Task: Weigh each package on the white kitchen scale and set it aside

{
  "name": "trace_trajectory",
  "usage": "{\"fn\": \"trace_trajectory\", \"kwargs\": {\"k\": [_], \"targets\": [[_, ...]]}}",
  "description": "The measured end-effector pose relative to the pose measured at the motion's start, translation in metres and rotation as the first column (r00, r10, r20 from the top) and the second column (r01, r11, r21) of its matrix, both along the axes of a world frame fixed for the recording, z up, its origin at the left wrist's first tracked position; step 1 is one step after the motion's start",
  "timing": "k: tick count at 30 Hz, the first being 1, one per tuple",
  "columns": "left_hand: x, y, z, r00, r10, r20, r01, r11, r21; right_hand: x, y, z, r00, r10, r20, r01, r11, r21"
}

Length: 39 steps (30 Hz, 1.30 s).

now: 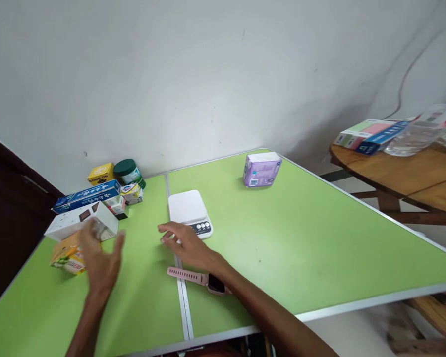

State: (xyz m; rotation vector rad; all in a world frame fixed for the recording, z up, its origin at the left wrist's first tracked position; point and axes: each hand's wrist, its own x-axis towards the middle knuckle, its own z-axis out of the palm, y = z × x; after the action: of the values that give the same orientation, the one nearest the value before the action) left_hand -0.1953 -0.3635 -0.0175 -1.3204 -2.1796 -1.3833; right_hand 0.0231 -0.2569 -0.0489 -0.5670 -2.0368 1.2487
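My left hand (99, 262) is at the left, fingers apart and somewhat blurred, in front of an orange and yellow box (67, 253) and a white box (78, 221). Nothing shows in its grasp. In the middle, my right hand (188, 244) reaches over the front edge of a white kitchen scale (188, 207), its fingers loosely bent and apart, with nothing in them. Whether it touches the scale I cannot tell. A pink-strapped smartwatch (216, 283) lies on the table under my right forearm, which hides part of it.
Behind the white box stand a long blue box (87, 196), a yellow box (100, 173), a green-lidded jar (128, 171) and small cartons (131, 193). A purple tissue pack (261, 169) sits at the back of the green table (301, 248). A wooden table (386, 171) at right holds a plastic bottle (416, 134).
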Motion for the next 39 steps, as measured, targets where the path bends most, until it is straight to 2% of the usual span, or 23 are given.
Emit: {"fn": "trace_trajectory", "kwargs": {"k": [1,2,4,5,6,8,9,10,11,12,14,17,20,22,23,25,27,30,33,36,39], "targets": [[0.028,0.02,0.0,0.983,-0.164,0.081,0.167,0.985,-0.032,0.017,0.008,0.001,0.997,-0.062,-0.039,0.061,0.998,-0.008],[0.056,0.041,-0.001,0.935,-0.311,0.168,0.323,0.945,-0.047,0.035,0.018,0.0,0.987,-0.138,-0.081,0.137,0.99,-0.013],[0.107,0.086,-0.007,0.79,-0.536,0.298,0.575,0.817,-0.053,0.077,0.043,-0.006,0.923,-0.347,-0.165,0.349,0.937,-0.018],[0.131,0.108,-0.011,0.702,-0.614,0.362,0.675,0.735,-0.062,0.1,0.057,-0.012,0.855,-0.479,-0.199,0.485,0.874,-0.019],[0.152,0.129,-0.016,0.619,-0.659,0.427,0.749,0.658,-0.071,0.124,0.072,-0.019,0.756,-0.616,-0.219,0.626,0.779,-0.029],[0.192,0.171,-0.025,0.502,-0.676,0.539,0.839,0.533,-0.113,0.169,0.104,-0.038,0.505,-0.835,-0.221,0.848,0.527,-0.055],[0.209,0.191,-0.03,0.467,-0.671,0.576,0.864,0.486,-0.135,0.188,0.12,-0.049,0.401,-0.892,-0.209,0.906,0.42,-0.054],[0.225,0.21,-0.034,0.449,-0.659,0.603,0.876,0.458,-0.152,0.205,0.135,-0.06,0.334,-0.922,-0.197,0.936,0.349,-0.044],[0.239,0.23,-0.037,0.443,-0.648,0.619,0.88,0.446,-0.163,0.218,0.149,-0.07,0.302,-0.936,-0.184,0.95,0.312,-0.027],[0.252,0.248,-0.04,0.446,-0.64,0.626,0.878,0.448,-0.167,0.227,0.163,-0.079,0.297,-0.939,-0.174,0.953,0.303,-0.009],[0.271,0.283,-0.043,0.469,-0.636,0.613,0.862,0.481,-0.16,0.235,0.186,-0.094,0.33,-0.929,-0.165,0.943,0.33,0.028],[0.286,0.323,-0.041,0.501,-0.652,0.569,0.841,0.522,-0.142,0.232,0.21,-0.102,0.396,-0.902,-0.171,0.918,0.388,0.077],[0.29,0.346,-0.035,0.469,-0.677,0.566,0.869,0.469,-0.159,0.227,0.218,-0.099,0.458,-0.873,-0.167,0.889,0.445,0.108],[0.289,0.349,-0.03,0.46,-0.683,0.568,0.88,0.439,-0.185,0.226,0.215,-0.092,0.494,-0.855,-0.16,0.869,0.485,0.096],[0.287,0.347,-0.026,0.467,-0.686,0.558,0.877,0.441,-0.191,0.224,0.211,-0.088,0.515,-0.843,-0.158,0.857,0.508,0.082],[0.276,0.335,-0.017,0.482,-0.703,0.522,0.867,0.467,-0.173,0.218,0.199,-0.077,0.567,-0.805,-0.174,0.822,0.565,0.064],[0.254,0.314,-0.005,0.479,-0.732,0.485,0.868,0.479,-0.134,0.205,0.181,-0.065,0.626,-0.75,-0.213,0.777,0.624,0.085],[0.203,0.266,0.014,0.502,-0.753,0.427,0.854,0.508,-0.108,0.17,0.149,-0.048,0.717,-0.645,-0.264,0.693,0.702,0.167],[0.145,0.209,0.024,0.59,-0.705,0.394,0.792,0.601,-0.11,0.125,0.117,-0.037,0.821,-0.511,-0.253,0.566,0.787,0.246],[0.097,0.161,0.017,0.663,-0.62,0.421,0.715,0.69,-0.11,0.085,0.093,-0.037,0.889,-0.409,-0.205,0.455,0.83,0.321],[0.069,0.137,-0.001,0.68,-0.571,0.46,0.674,0.734,-0.085,0.059,0.079,-0.042,0.916,-0.368,-0.161,0.401,0.835,0.376]]}}
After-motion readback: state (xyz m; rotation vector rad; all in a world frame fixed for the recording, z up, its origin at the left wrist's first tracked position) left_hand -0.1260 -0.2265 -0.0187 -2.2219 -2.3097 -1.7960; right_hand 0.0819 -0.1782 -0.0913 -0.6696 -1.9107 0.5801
